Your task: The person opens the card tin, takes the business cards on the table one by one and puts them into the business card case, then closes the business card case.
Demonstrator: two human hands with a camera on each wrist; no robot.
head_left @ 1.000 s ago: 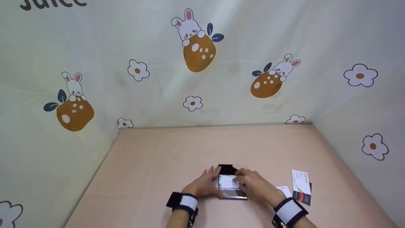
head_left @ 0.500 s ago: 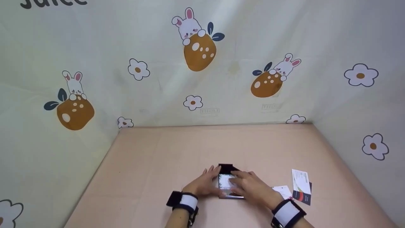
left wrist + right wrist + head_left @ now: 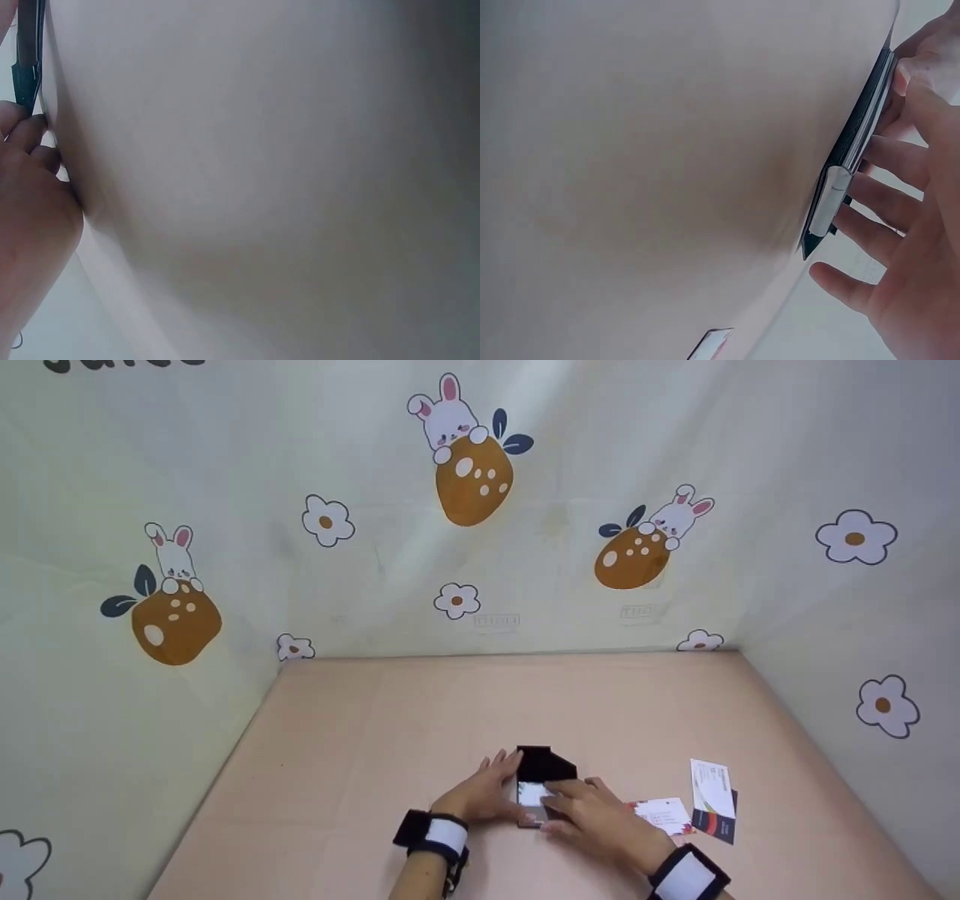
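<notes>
A black card case [image 3: 546, 765] with a metal edge lies on the table with its black flap folded back. On its near part shows a white business card [image 3: 532, 793]. My left hand [image 3: 482, 793] grips the case's left side, thumb at the near corner and fingers by the flap. My right hand [image 3: 600, 819] lies over the case's right side, its fingers pressing on the card. In the right wrist view, the right hand [image 3: 911, 247] has its fingers stretched out along the case [image 3: 847, 150]. The left wrist view catches only part of the left hand [image 3: 34, 195].
Right of my right hand lies a white card with red patterned edges [image 3: 661, 814]. Beside it a white card [image 3: 711, 786] overlaps a dark card with red [image 3: 714, 826]. The pink tabletop [image 3: 390, 720] ends at a printed cloth wall [image 3: 555, 585].
My right hand has slid toward me across the case, and the white card sits nearer, baring more black flap. More of the red-edged card shows. The left hand stays put.
</notes>
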